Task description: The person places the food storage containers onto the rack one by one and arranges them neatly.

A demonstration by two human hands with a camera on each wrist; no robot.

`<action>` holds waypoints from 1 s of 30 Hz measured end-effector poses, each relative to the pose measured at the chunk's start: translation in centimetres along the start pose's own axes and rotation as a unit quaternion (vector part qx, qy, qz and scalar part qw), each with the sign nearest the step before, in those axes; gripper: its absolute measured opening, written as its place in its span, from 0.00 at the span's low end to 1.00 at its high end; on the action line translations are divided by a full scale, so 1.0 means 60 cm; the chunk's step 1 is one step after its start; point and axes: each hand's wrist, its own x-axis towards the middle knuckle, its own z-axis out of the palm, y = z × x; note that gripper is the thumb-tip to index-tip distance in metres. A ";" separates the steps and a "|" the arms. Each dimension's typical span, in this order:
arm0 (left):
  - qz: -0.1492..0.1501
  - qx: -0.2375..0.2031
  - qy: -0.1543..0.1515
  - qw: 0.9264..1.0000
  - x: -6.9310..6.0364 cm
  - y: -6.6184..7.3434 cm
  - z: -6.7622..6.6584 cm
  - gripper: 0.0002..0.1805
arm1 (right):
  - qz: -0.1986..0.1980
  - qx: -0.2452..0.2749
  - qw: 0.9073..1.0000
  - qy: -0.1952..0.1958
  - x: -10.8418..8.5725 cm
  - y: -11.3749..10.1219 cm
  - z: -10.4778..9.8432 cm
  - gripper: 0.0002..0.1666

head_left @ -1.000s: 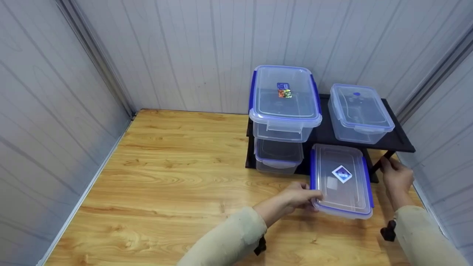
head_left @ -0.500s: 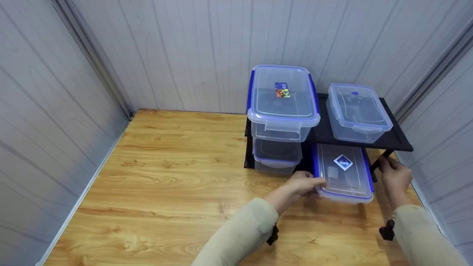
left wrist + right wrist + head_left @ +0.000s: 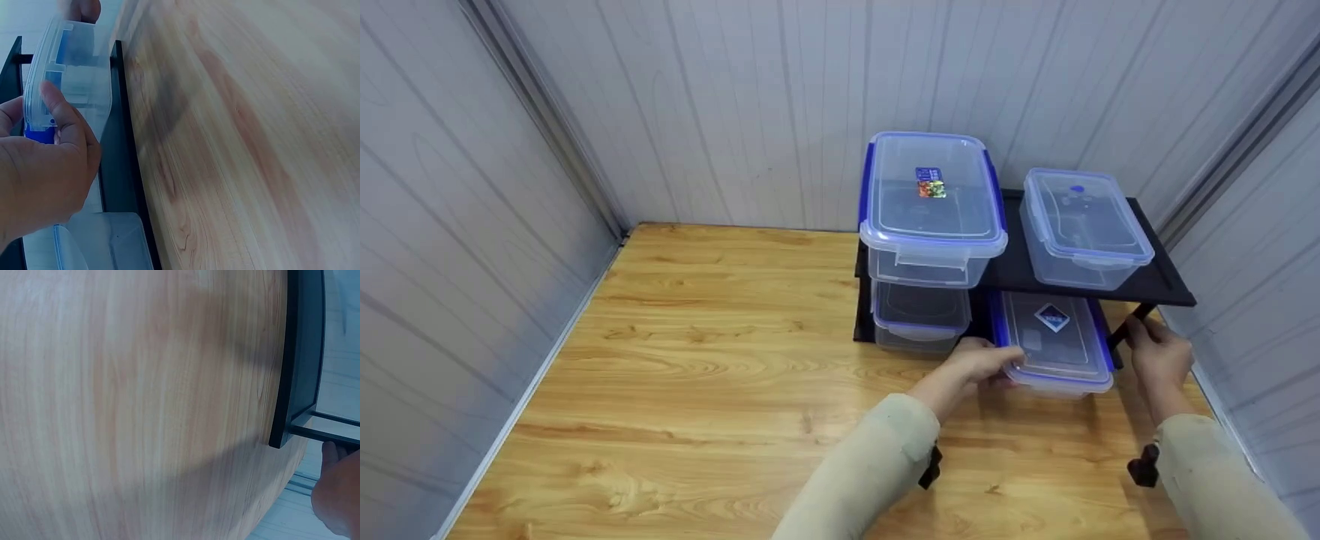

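My left hand (image 3: 979,362) pinches the front left corner of a clear food container (image 3: 1057,349) with blue side clips and a diamond sticker on its lid. The container is partly inside the lower level of a black two-tier rack (image 3: 1012,274), its back end hidden under the upper shelf. In the left wrist view, the left hand's (image 3: 53,157) thumb and fingers hold the container (image 3: 84,93) by its rim and clip. My right hand (image 3: 1162,356) grips the rack's front right post (image 3: 1132,322). The right wrist view shows that hand (image 3: 340,492) at the post (image 3: 318,433).
A large blue-clipped container (image 3: 934,210) stands on the upper shelf's left, a smaller clear one (image 3: 1086,229) on its right. Another container (image 3: 922,315) sits below on the left. Walls (image 3: 735,112) close off the back and both sides of the wooden tabletop (image 3: 697,375).
My left hand has pushed the diamond-stickered container away from me, further under the upper shelf. The right hand has stayed on the post.
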 end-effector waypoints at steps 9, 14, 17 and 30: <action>-0.006 -0.031 0.020 0.999 0.015 -0.004 0.002 0.09 | -0.014 -0.057 0.998 0.014 0.000 0.001 0.002 0.32; -0.012 -0.037 0.030 0.999 0.020 -0.005 0.002 0.09 | -0.003 -0.077 0.997 0.013 0.000 0.001 0.003 0.33; -0.014 -0.038 0.030 0.999 0.022 -0.005 0.002 0.08 | -0.004 -0.099 0.995 0.013 0.000 0.001 0.003 0.34; 0.027 -0.098 0.072 0.992 0.028 -0.011 0.017 0.10 | 0.010 -0.065 0.998 0.004 -0.004 -0.002 0.001 0.36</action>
